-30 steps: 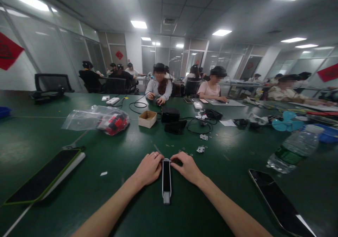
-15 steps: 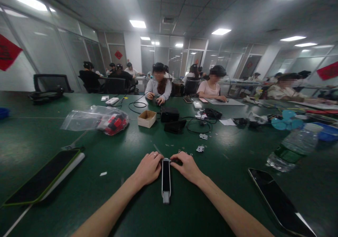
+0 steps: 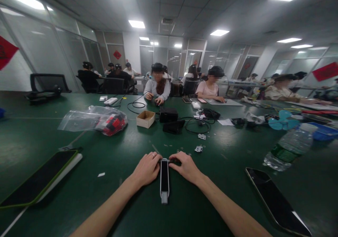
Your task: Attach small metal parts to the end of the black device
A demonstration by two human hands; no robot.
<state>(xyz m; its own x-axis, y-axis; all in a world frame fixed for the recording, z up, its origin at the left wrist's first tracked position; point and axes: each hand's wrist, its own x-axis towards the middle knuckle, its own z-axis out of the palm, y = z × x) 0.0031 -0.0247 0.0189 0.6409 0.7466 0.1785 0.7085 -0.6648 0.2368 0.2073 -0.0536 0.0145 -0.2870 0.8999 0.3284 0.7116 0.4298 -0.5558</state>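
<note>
A narrow device [image 3: 164, 179] with a white frame and a dark face lies upright in the view on the green table [image 3: 111, 209]. My left hand [image 3: 147, 168] is closed at the left of its far end, fingertips against the edge. From the right, my right hand [image 3: 186, 167] pinches at the same far end, thumb and index finger close together. What lies between the fingertips of each hand is too small to make out. Beyond the hands are small metal plates [image 3: 199, 149] and several tiny rings.
A green-edged phone [image 3: 39, 177] lies at left, another phone [image 3: 277, 200] at right beside a water bottle [image 3: 292, 147]. Farther back are a plastic bag [image 3: 111, 122], a small box [image 3: 145, 119] and black boxes [image 3: 169, 114]. People sit across the table.
The whole view has shifted slightly, so everything appears a little farther left. Both hands keep their places at the far end of the device.
</note>
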